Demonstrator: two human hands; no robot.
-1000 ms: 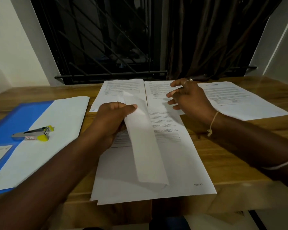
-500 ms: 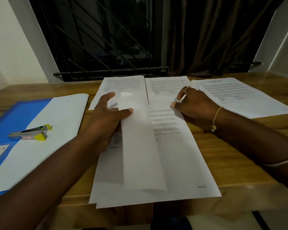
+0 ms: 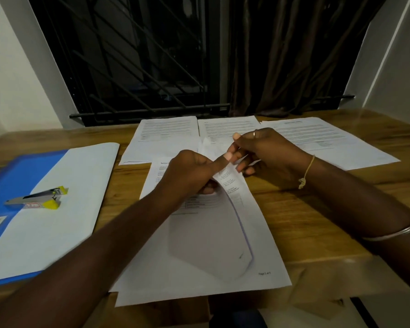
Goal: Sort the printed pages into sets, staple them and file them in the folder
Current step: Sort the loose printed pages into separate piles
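**Sorting step: one sheet off the near stack, both hands on it**

- Left hand (image 3: 192, 171) has the lifted sheet (image 3: 211, 237) nipped, thumb on top and fingers curled under. That grip peels a single page off and keeps the rest down.
- Right hand (image 3: 268, 152) sits at the sheet's top end with its fingers curled and paper showing between them. I can't tell if it actually clamps or only steadies.
- The sheet bows up between the hands, its lower end draped on the near stack (image 3: 152, 275). My read: it is being passed over for placing.
- Three far piles look like the sets: left pile (image 3: 166, 136), middle pile (image 3: 225, 127), right pile (image 3: 329, 143). They lie text up in a row, so headings can be matched at a glance. The destination isn't obvious yet.
- Folder (image 3: 21, 176) lies open far left with a white sheet (image 3: 57, 221) on it and the stapler (image 3: 38, 197) parked on top. It is within the left arm's reach but out of the sorting lane. Nothing looks stapled.

Edges and room:
- The near stack's near end looks to hang over the table (image 3: 305, 209) front edge, so a drag toward the person could tip it off.
- Left and middle piles almost touch, so a sloppy drop could straddle both.
- There is bare wood right of the near stack and a strip between it and the folder, enough for the hands to swing.
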